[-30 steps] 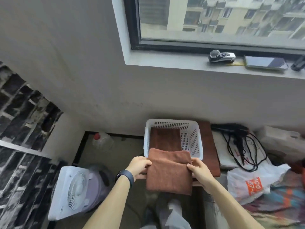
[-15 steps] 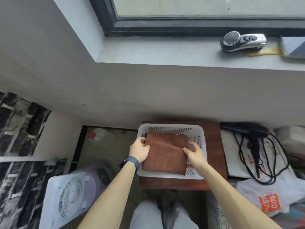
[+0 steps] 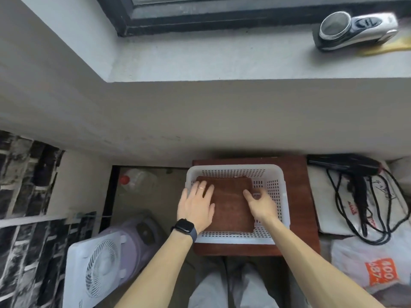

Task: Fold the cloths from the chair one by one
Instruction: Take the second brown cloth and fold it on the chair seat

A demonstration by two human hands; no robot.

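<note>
**Desk:** Where is the cloth at this moment?

**Photographer:** The folded brown cloth (image 3: 231,207) lies flat inside the white perforated basket (image 3: 235,237), towards its left wall. The basket stands on a small reddish wooden table (image 3: 298,196) under the window sill (image 3: 222,61).

**Desk:** And the hands?

**Photographer:** The left grip (image 3: 195,207) is spread flat, fingers straight, on the cloth's left edge. It has a ring (image 3: 200,187) on one finger and a dark watch (image 3: 184,228) at the wrist. The right grip (image 3: 261,204) is at the cloth's right edge, thumb on the fabric and fingers bent beside it. I cannot tell whether they pinch it.

**Desk:** What differs from half a second ago?

**Photographer:** Then both grips held the cloth by its side edges, and it sat tilted over the basket's near rim. Now it is down and level, and the left fingers have uncurled. A second ago it was held in front of the basket, with another brown cloth showing inside. That one is now covered.

**Desk:** Surroundings?

**Photographer:** A white fan (image 3: 97,270) is on the floor at left. A black hair dryer (image 3: 347,167) with its cord lies to the right of the table. An electric shaver (image 3: 355,30) sits on the sill.
</note>
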